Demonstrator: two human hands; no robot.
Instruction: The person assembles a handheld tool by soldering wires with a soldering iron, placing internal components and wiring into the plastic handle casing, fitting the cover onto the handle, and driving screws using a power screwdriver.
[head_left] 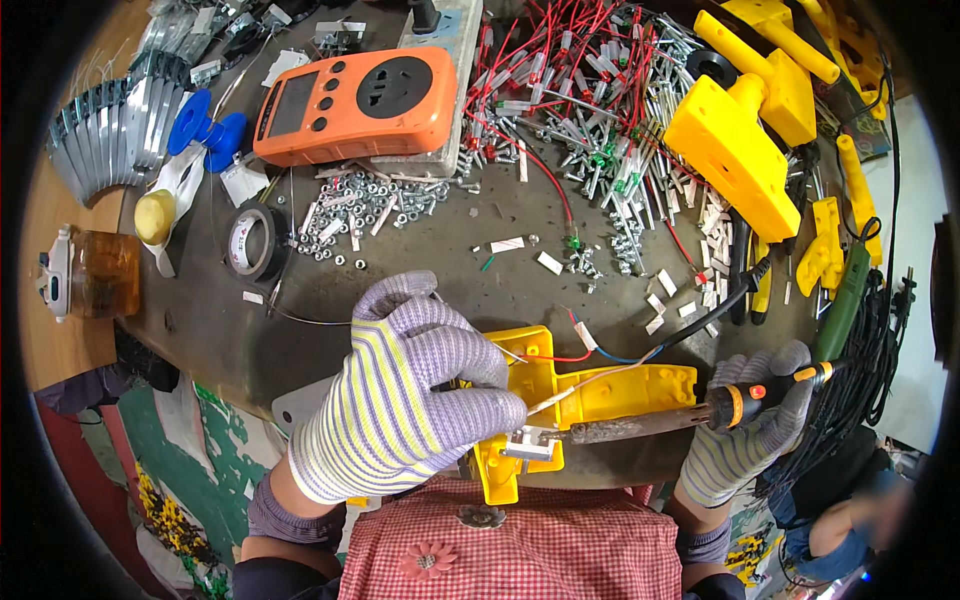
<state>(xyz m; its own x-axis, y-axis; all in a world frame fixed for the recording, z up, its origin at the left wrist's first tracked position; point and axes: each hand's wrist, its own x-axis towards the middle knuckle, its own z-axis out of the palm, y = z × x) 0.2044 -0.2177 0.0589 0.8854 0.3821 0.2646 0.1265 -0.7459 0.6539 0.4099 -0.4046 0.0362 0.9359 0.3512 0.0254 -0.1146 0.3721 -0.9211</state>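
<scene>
Both my hands wear striped knit gloves. My left hand (425, 390) is closed, its thumb and fingers pinched at the end of a white wire (610, 367), over an open yellow plastic housing (620, 392). Held in my right hand (745, 430) is a soldering iron (640, 425) with a dark handle and orange ring. Its tip points left and reaches a small metal terminal piece (530, 447) in the housing; whether they touch, I cannot tell. Red and blue wires with a white sleeve (585, 335) lie over the housing's far side. A thin metallic wire (310, 320) runs to my left hand.
Behind the housing lie loose nuts (380, 205), white sleeves (715, 240) and a heap of red-wired parts (570, 70). An orange meter (355, 105), black tape roll (255, 245) and blue spool (207, 130) stand left. Yellow housings (735, 150) and a green-handled tool (845, 300) are right.
</scene>
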